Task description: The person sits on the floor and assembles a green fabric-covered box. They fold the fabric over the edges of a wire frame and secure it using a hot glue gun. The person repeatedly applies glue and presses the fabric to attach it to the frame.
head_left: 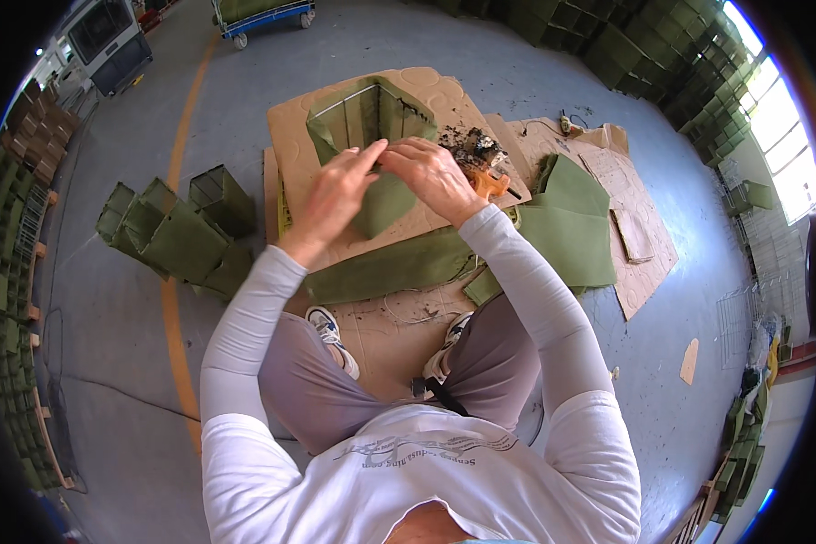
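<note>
An open-topped green fabric box [381, 204] with a wire frame along its rim stands on a cardboard sheet in front of me. My left hand [334, 195] is closed, fingers and thumb pinching the box's near rim. Close beside it, my right hand [429, 175] curls its fingers over the same edge, nearly touching the left fingertips. Both hands hide part of the near rim. Just beyond my right wrist lies an orange tool [490, 184], partly covered, its kind unclear. Small black pieces [470, 150] are heaped by it.
Green fabric sheets [567, 222] lie to the right on cardboard [639, 258]. A long folded green piece [390, 265] runs before my feet. Several green boxes [186, 231] stand on the floor at left. A blue cart [267, 14] is at the back; stacked green boxes [644, 54] line the far right.
</note>
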`<state>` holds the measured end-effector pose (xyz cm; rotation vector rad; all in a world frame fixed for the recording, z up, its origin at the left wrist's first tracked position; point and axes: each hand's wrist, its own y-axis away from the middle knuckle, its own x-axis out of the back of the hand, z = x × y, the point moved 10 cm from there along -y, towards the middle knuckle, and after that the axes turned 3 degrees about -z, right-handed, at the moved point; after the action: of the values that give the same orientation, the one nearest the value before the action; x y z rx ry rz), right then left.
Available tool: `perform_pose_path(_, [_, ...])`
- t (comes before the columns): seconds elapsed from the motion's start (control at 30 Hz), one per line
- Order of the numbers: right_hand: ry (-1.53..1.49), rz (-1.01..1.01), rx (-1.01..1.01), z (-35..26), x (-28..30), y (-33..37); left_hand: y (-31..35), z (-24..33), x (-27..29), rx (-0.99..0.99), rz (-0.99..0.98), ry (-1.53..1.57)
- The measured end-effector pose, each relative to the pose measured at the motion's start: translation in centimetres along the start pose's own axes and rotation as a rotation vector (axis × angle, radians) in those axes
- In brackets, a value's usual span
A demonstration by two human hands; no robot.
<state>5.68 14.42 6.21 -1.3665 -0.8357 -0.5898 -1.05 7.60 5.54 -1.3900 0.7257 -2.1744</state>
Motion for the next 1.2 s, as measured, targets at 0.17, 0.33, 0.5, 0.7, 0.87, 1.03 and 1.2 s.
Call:
perform_pose_path(0.17, [-0.172,0.132,-0.012,-2.4,-1.3,-0.7,1.4,-3.1,2.2,0.145,-0.280,0.144])
perform_pose_path(0.33, [-0.260,-0.071,-0.147,-0.9,-3.6,-2.4,2.2,-3.6,3.0,0.096,-0.179,0.050])
perform_pose_path(0.5, [-0.261,-0.095,-0.082,-1.3,-1.4,-2.8,2.4,-0.6,2.6,0.045,0.126,-0.166])
perform_pose_path(0.7, [-0.280,0.367,-0.422,1.6,6.8,3.5,2.3,1.5,1.4,-0.036,0.247,-0.198])
perform_pose_path(0.87, [-0.100,0.305,-0.199,0.7,5.2,6.9,1.1,-1.6,1.5,0.039,0.192,0.075])
perform_pose_path(1.03, [-0.013,0.223,-0.040,-1.8,3.6,6.6,1.0,-4.1,2.4,0.120,0.055,0.244])
perform_pose_path(1.2, [-0.010,0.238,-0.006,-2.1,3.5,5.5,2.2,0.3,3.5,-0.109,0.329,0.013])
